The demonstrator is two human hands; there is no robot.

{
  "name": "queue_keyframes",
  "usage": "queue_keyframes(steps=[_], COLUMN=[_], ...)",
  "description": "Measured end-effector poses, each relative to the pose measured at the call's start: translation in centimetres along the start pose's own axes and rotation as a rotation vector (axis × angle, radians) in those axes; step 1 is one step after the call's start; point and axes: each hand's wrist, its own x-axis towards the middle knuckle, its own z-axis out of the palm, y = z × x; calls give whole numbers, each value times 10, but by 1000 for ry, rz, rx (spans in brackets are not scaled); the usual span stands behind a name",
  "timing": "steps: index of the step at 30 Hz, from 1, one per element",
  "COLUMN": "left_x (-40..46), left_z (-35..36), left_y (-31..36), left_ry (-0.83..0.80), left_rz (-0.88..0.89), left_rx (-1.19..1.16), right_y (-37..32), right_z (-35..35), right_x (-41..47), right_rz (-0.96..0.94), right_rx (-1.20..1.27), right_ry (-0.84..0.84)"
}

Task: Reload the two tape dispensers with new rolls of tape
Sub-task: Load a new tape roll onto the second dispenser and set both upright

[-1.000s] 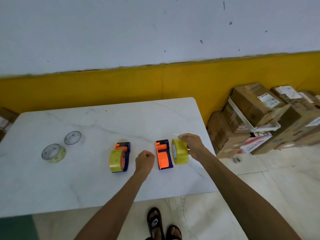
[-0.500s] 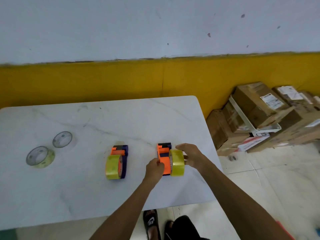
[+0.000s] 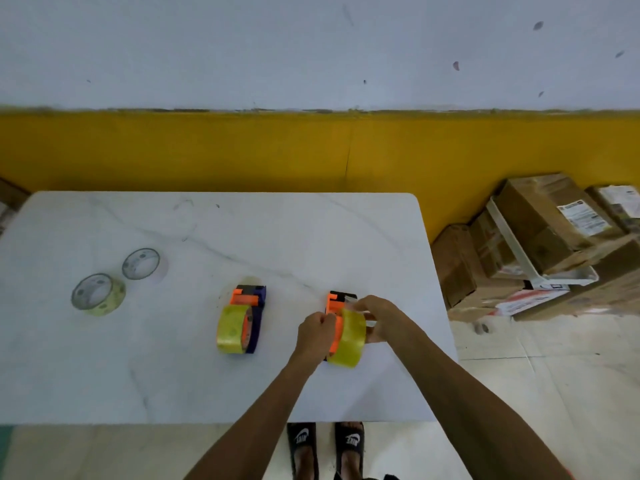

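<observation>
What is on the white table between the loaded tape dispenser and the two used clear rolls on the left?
Nothing: the head view shows bare white marble table between the orange-and-purple loaded dispenser and the two near-empty clear rolls.

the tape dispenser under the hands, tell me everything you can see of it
The orange and dark blue plastic tape dispenser lies on the white marble-look table, near its right edge. A yellowish clear tape roll sits against its right side. The left hand grips its left side; the right hand holds the roll. Much of its body is hidden.
</observation>
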Motion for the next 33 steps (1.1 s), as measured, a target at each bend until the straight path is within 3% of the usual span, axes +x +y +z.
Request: queue_keyframes(steps=[5, 12, 21, 27, 30, 33], left_x=[-7, -4, 2, 2, 4, 5], left_z=[5, 0, 0, -4, -6, -8], left_y=[-14, -25, -24, -24, -26, -28], left_ry=[-107, -47, 12, -26, -39, -52], left_rz=[70, 176, 208, 253, 287, 300], left_rx=[39, 201, 214, 245, 265, 293], right_y=[-2, 0, 0, -13, -20, -26], right_z=[9, 11, 2, 7, 11, 10], right_x=[3, 16, 24, 31, 38, 44], right_rz=[2, 26, -151, -528, -508, -476], right_rx=[-78, -303, -635, -949, -1165, -1298], right_ry=[-12, 38, 206, 199, 90, 94])
